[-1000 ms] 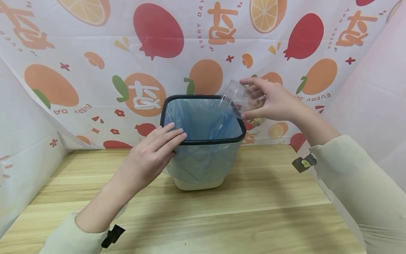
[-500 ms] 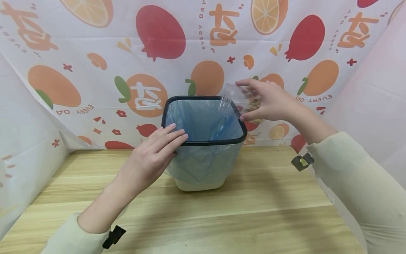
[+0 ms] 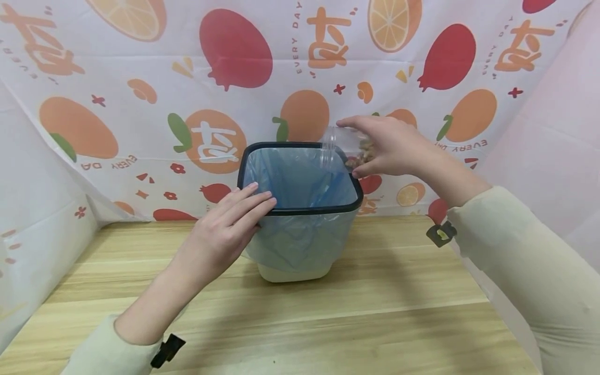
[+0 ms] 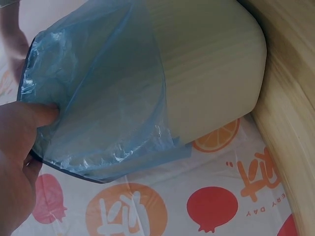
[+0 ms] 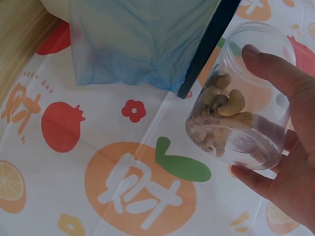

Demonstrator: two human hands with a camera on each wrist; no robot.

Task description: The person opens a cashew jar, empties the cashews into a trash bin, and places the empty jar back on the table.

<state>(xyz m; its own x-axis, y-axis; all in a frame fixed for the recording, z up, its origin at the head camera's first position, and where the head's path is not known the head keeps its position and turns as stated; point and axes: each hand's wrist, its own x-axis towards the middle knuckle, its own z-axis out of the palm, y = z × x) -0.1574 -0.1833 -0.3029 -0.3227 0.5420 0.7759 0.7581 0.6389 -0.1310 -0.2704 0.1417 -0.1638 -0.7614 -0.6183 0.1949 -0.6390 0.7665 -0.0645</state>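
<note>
A cream trash bin (image 3: 295, 274) with a black rim stands on the table, lined with a blue plastic bag (image 3: 304, 242) folded over its outside. My left hand (image 3: 225, 229) grips the rim at the near left corner; the left wrist view shows the thumb (image 4: 47, 114) pressed on the bag outside. Over the right side of the bin, my right hand (image 3: 398, 148) holds a clear plastic jar (image 3: 344, 139) lying about level, its open mouth pointing left above the bin. Cashews and other nuts (image 5: 230, 102) lie inside the jar, toward its base.
The wood-grain table (image 3: 351, 323) spreads in front of the bin. Behind it hangs a white cloth (image 3: 290, 73) printed with fruit, and pale cloth walls rise at both sides. A faint clear edge shows beside the left forearm, too hidden to identify.
My right hand has moved a little left and tipped the jar from mouth-up toward level, and the nuts have shifted within it. My left hand stays on the rim.
</note>
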